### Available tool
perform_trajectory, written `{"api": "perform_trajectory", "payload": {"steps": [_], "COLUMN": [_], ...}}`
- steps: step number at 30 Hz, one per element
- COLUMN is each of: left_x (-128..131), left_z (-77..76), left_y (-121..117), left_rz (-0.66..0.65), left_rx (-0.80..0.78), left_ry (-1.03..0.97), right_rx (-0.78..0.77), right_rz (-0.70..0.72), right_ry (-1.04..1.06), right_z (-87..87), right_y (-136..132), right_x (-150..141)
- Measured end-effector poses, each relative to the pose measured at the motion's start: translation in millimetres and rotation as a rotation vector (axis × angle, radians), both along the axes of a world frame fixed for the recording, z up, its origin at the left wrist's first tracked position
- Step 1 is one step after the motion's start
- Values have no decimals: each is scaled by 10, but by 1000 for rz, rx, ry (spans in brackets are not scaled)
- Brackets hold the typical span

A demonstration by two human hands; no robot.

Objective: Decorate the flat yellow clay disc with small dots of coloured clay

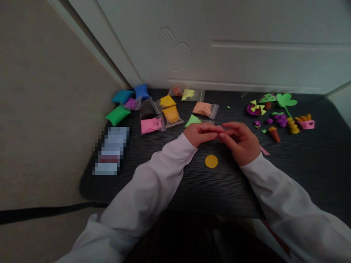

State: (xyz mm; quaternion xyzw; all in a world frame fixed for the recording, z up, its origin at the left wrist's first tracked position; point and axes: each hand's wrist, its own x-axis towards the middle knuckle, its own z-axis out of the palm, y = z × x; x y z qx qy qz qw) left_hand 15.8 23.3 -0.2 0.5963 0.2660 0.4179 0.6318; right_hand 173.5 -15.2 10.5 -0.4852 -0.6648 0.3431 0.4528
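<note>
Above the dark table, my left hand [202, 134] and my right hand [241, 143] meet at the fingertips. Pinched between them is a small piece of pink clay [220, 129], mostly covered by the fingers. Both hands are closed on it. Just below, a flat yellow clay disc [211, 161] lies on the tabletop. A thin pink strip [264, 150] shows beside my right wrist. Behind my left hand lies a bag of light green clay [193, 120], partly covered by the hand.
Several bags of coloured clay, including a pink one [150, 125], lie at the back left, near a blurred phone [112, 150]. Small clay models, among them a pink basket [307, 124] and a green clover [286, 100], stand at the right. A white panel [246, 65] rises behind the table.
</note>
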Motion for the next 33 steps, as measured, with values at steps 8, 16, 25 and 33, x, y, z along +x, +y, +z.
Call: {"api": "perform_trajectory", "payload": {"steps": [8,16,25,33], "left_x": [-3,-18,1,-14], "left_z": [23,55,26,-79], "left_y": [-18,-49,-9,22], "left_rz": [61,19,52,88], "left_rx": [246,166,44,-283], "left_ry": [103,156,133,-26], "right_rx": [-61,-129,-84,32], "right_rz": [35,78,80,72], "right_ry": [39,120,34,-114], "right_z": [32,47,-14,58], "right_y": [-23,-8,27,0], "right_x": [-31,-25,-20,35]}}
